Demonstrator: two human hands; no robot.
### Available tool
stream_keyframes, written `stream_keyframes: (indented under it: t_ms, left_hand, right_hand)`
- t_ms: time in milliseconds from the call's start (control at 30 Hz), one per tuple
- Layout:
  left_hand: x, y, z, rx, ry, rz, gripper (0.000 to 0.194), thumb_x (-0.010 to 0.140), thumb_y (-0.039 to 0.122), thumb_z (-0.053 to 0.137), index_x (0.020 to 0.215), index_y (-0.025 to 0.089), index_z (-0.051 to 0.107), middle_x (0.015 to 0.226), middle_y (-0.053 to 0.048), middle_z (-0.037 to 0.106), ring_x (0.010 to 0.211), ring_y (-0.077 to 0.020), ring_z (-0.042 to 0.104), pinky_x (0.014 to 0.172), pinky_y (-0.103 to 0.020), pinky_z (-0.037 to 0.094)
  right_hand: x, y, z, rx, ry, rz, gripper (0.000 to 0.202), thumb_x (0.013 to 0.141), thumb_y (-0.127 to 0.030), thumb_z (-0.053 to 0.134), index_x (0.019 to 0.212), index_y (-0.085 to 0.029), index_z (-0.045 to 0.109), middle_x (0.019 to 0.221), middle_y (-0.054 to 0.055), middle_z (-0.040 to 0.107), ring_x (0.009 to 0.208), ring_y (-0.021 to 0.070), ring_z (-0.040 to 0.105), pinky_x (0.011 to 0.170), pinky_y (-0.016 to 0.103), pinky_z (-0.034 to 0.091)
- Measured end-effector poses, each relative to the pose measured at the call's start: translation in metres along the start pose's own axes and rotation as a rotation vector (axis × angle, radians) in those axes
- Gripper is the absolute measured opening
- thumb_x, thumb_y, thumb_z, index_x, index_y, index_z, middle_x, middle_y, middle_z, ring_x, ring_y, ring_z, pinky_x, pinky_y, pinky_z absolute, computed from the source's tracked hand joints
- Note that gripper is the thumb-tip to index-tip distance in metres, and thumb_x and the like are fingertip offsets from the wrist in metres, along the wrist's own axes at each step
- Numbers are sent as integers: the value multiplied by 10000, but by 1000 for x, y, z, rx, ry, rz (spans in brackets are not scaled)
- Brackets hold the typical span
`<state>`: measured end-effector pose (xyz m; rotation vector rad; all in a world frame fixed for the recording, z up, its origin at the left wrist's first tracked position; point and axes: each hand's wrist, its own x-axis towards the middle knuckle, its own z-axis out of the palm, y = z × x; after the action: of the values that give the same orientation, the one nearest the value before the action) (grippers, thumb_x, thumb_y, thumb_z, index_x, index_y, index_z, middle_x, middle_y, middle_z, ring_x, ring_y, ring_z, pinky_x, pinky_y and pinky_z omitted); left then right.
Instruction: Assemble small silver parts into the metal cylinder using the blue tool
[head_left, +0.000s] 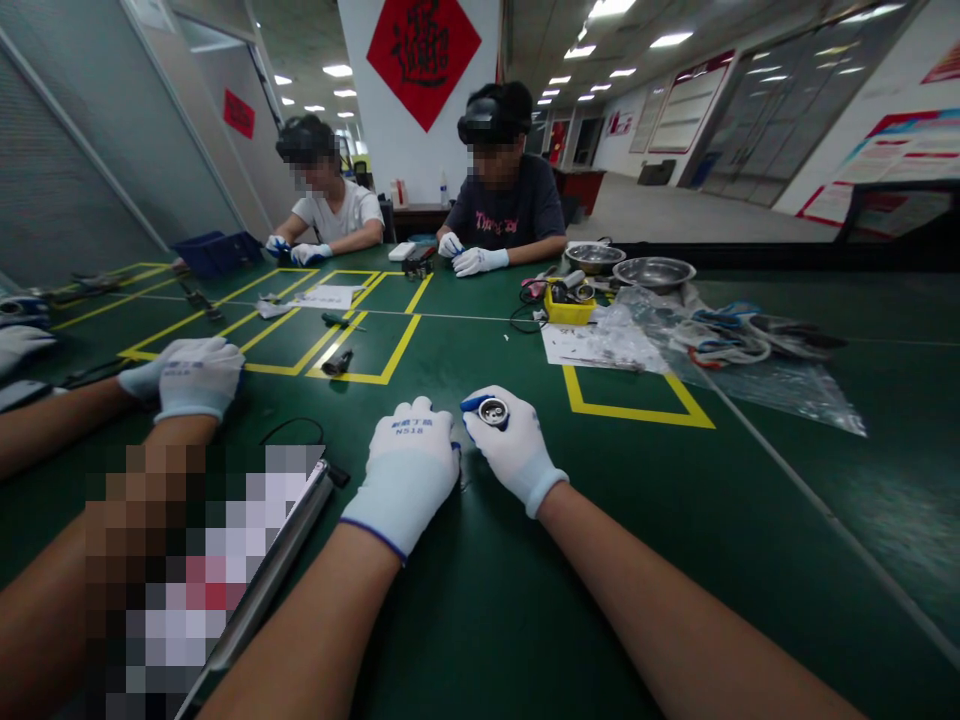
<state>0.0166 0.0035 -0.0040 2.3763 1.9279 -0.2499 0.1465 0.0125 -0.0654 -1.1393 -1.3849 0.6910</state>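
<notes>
In the middle of the head view, my right hand (514,445), in a white glove with blue fingertips, is closed around a round metal connector (493,412). Its open end faces up and shows small dark holes inside a silver rim. Just to the left, my left hand (411,455) is back-up and low over the green table (600,560), its fingers curled under. What those fingers hold, if anything, is hidden. A small gap separates the two hands.
Co-workers' gloved hands (199,375) are at my left, others across the table. A dark metal part (337,364) and a screwdriver (343,321) lie ahead. To the right are a yellow box (568,310), steel bowls (654,272) and plastic bags (795,385).
</notes>
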Motion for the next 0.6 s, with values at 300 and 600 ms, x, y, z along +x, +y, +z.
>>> stream_keyframes:
  t_ms: [300, 600]
  left_hand:
    - [1, -4, -4, -41, -52, -1, 331, 936, 330, 580, 1180, 179, 746, 1290, -201, 656, 1192, -381, 636, 961, -478, 528]
    - [-4, -23, -15, -141, 24, -69, 286, 921, 309, 548, 1119, 235, 741, 1188, -140, 725, 1058, -317, 706, 878, -390, 557]
  right_hand:
    - [0, -3, 0, -6, -16, 19, 109, 733, -307, 640, 799, -232, 686, 825, 40, 755, 813, 242, 715, 816, 406, 590]
    - [1, -2, -1, 3, -12, 26, 121, 723, -325, 633, 784, -232, 680, 794, 32, 744, 773, 235, 704, 795, 398, 578]
